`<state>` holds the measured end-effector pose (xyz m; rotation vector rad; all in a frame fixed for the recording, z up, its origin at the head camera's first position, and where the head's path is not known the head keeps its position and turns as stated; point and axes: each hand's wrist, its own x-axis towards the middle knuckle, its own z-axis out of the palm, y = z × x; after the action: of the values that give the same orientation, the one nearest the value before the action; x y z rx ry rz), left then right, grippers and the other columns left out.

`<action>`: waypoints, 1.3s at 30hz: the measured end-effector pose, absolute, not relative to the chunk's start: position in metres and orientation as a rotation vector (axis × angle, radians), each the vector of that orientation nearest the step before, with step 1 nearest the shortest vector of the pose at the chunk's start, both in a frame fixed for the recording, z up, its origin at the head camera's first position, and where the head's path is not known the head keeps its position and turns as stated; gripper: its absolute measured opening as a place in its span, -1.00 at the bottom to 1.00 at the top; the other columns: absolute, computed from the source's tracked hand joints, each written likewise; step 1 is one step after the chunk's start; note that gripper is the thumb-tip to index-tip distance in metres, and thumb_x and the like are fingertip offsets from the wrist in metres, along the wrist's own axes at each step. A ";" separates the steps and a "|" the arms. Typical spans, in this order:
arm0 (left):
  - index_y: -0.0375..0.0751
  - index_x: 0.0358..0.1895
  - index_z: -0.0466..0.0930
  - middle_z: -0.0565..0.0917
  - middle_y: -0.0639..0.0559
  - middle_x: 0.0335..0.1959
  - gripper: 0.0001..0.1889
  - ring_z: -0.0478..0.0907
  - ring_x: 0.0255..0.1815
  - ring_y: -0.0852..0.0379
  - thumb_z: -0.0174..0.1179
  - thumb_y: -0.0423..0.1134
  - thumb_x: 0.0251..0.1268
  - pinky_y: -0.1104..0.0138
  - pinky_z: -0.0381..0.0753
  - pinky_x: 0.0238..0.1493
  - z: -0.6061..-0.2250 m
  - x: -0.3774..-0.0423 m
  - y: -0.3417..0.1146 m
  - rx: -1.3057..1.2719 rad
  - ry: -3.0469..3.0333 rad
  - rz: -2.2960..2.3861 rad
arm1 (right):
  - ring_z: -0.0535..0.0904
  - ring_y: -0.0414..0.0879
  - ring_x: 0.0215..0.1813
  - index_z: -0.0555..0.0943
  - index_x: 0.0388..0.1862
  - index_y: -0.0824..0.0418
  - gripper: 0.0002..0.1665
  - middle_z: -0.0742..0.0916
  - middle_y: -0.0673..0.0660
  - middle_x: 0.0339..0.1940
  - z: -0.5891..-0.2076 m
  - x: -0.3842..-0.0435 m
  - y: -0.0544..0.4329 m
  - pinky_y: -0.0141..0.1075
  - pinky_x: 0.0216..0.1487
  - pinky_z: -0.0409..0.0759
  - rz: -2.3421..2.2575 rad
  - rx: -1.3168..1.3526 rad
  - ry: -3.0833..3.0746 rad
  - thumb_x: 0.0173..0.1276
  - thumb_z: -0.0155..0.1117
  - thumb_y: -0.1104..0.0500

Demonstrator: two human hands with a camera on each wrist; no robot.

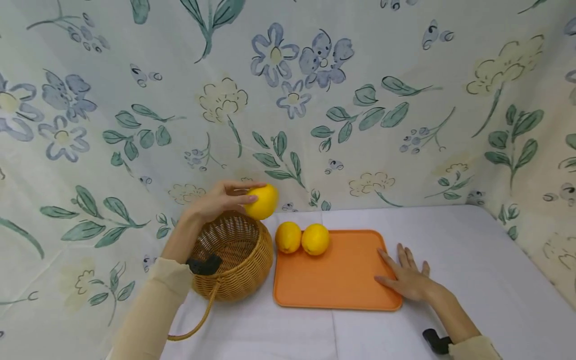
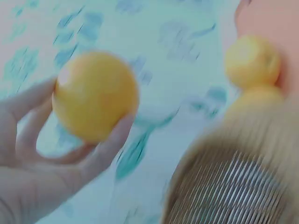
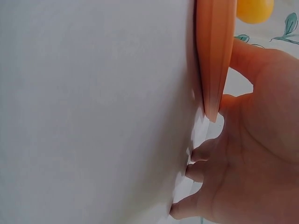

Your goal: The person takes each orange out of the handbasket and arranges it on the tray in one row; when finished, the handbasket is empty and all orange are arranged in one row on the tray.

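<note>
My left hand [image 1: 218, 202] holds a round yellow citrus fruit [image 1: 262, 202] above the back rim of a woven wicker basket [image 1: 243, 272]. In the left wrist view, the thumb and fingers grip this fruit [image 2: 96, 97] from its sides. Two more yellow citrus fruits, a left one [image 1: 288, 237] and a right one [image 1: 316, 239], sit side by side at the back left of an orange tray [image 1: 337, 280]. My right hand [image 1: 411, 277] rests with spread fingers at the tray's right edge, thumb and index over the rim and other fingertips on the cloth.
The basket stands just left of the tray, its handle [image 1: 200, 325] lowered toward the front. White cloth [image 1: 450, 240] covers the table. A flower-printed curtain [image 1: 288, 100] hangs behind and at both sides.
</note>
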<state>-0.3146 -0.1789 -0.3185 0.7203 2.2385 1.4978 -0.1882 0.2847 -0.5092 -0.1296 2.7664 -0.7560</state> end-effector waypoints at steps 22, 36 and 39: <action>0.18 0.31 0.66 0.65 0.13 0.36 -0.59 0.61 0.13 0.04 0.33 -0.06 0.43 0.26 0.72 -0.04 -0.431 -0.276 0.052 0.575 2.387 1.596 | -0.47 0.63 0.59 0.05 0.69 0.23 0.15 -0.28 0.66 0.60 -0.512 -0.192 0.288 0.65 0.28 -0.66 -0.764 -0.093 2.740 0.42 0.17 -0.42; -0.05 0.36 0.61 0.61 -0.12 0.36 -0.57 0.49 0.43 -0.02 0.29 -0.25 0.47 0.12 0.44 0.52 -0.472 -0.270 0.084 0.493 2.595 1.515 | -0.48 0.64 0.58 0.08 0.69 0.20 0.12 -0.27 0.67 0.60 -0.521 -0.195 0.291 0.67 0.26 -0.66 -0.783 -0.127 2.767 0.43 0.17 -0.42; -0.05 0.41 0.56 0.51 -0.24 0.40 -0.52 0.47 0.41 -0.11 0.30 -0.22 0.46 0.08 0.46 0.49 -0.469 -0.270 0.085 0.531 2.699 1.323 | -0.49 0.63 0.59 0.07 0.70 0.12 0.11 -0.27 0.65 0.61 -0.524 -0.195 0.293 0.66 0.24 -0.69 -0.802 -0.135 2.772 0.43 0.15 -0.45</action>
<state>-0.2699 0.0852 -0.4685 0.5308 2.6988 1.3233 -0.1948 0.2932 -0.5241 -0.1350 2.7722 -0.8019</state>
